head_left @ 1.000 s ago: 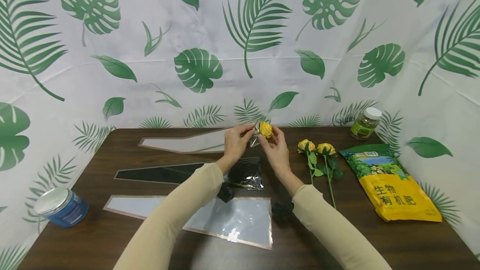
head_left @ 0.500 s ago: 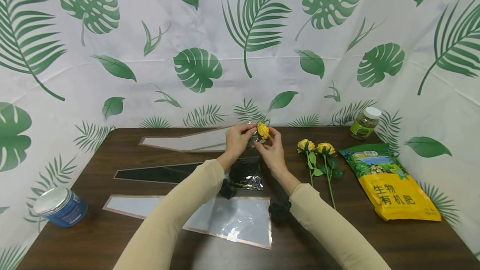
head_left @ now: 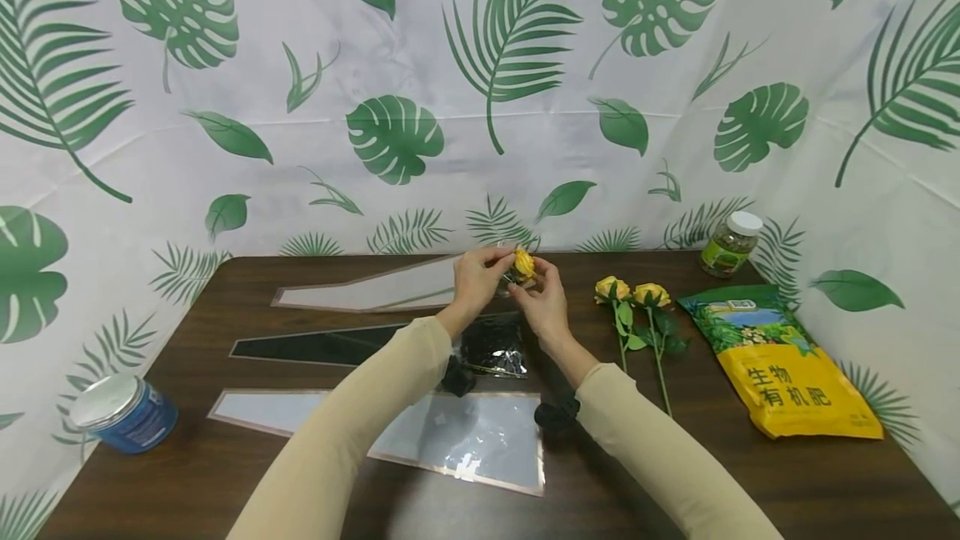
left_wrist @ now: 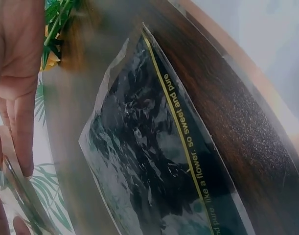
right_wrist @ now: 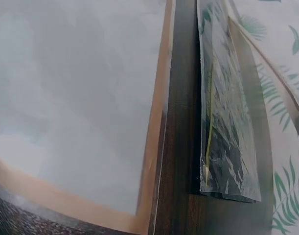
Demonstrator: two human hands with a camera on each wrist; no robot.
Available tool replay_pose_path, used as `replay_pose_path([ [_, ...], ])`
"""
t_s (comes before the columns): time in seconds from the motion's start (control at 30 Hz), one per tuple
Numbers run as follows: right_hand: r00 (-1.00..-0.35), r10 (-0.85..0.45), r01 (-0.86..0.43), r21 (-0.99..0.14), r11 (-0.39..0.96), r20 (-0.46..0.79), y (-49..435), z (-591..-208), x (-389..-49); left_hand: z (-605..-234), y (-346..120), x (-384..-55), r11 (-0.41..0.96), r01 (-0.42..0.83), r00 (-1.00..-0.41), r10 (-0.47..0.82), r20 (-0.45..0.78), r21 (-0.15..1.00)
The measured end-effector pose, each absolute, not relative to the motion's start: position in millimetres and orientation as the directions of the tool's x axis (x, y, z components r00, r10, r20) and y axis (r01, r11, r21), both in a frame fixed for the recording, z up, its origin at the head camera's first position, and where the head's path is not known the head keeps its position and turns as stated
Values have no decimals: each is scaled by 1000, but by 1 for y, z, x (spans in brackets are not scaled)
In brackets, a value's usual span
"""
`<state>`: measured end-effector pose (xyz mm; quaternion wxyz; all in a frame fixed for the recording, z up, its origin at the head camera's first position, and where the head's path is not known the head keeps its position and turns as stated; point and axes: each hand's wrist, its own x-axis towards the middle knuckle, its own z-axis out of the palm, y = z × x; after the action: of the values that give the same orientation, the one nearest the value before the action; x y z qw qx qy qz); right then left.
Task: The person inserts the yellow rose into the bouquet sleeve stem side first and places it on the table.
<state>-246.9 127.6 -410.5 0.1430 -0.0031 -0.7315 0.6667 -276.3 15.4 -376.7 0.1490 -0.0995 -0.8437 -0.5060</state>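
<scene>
At the back of the table, a yellow rose (head_left: 523, 263) lies with its head at the wide end of a white flower sleeve (head_left: 337, 297). Its green stem shows inside the sleeve. My left hand (head_left: 472, 283) pinches the sleeve's clear edge beside the bloom. From the other side, my right hand (head_left: 546, 304) holds the rose head and the film around it between thumb and fingers. Fingers (left_wrist: 22, 122) fill the left edge of the left wrist view, by the clear film. Neither hand appears in the right wrist view.
A black sleeve (head_left: 315, 347) and another white sleeve (head_left: 487, 440) lie nearer me. Two yellow roses (head_left: 651, 298) rest right of my hands. Beyond them are a yellow-green fertilizer bag (head_left: 795, 382) and a lidded jar (head_left: 726, 250). A blue tin (head_left: 138, 423) stands at left.
The rose head has moved slightly left and down toward my left hand, with my right hand following. The back white sleeve has shifted a little to the left.
</scene>
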Motion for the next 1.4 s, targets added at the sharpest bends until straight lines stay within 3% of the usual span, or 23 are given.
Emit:
replay_pose_path([
  [0.33, -955, 227, -145, -970, 193, 188, 128, -411, -249, -374, 21, -275, 419, 311, -940, 2, 342, 853],
  [0.53, -957, 266, -113, -993, 21, 115, 127, -412, -252, -374, 13, -278, 467, 354, -930, 90, 355, 810],
  [0.7, -959, 281, -82, -985, -153, 37, 131, -410, -256, -376, -10, -284, 599, 407, -913, 245, 327, 689],
  [0.9, -951, 307, -78, -986, -145, 30, 139, -409, -258, -384, -36, -290, 767, 420, -904, 400, 149, 485],
  [1.03, -962, 272, -61, -989, -134, 23, 139, -409, -257, -392, -43, -290, 781, 408, -904, 419, 89, 473],
  [1.27, -983, 179, 13, -990, -137, -37, 142, -410, -259, -403, -48, -291, 744, 422, -897, 425, 121, 518],
  [1.4, -974, 208, 51, -982, -183, -89, 142, -412, -262, -405, -49, -292, 762, 424, -900, 415, 132, 490],
])
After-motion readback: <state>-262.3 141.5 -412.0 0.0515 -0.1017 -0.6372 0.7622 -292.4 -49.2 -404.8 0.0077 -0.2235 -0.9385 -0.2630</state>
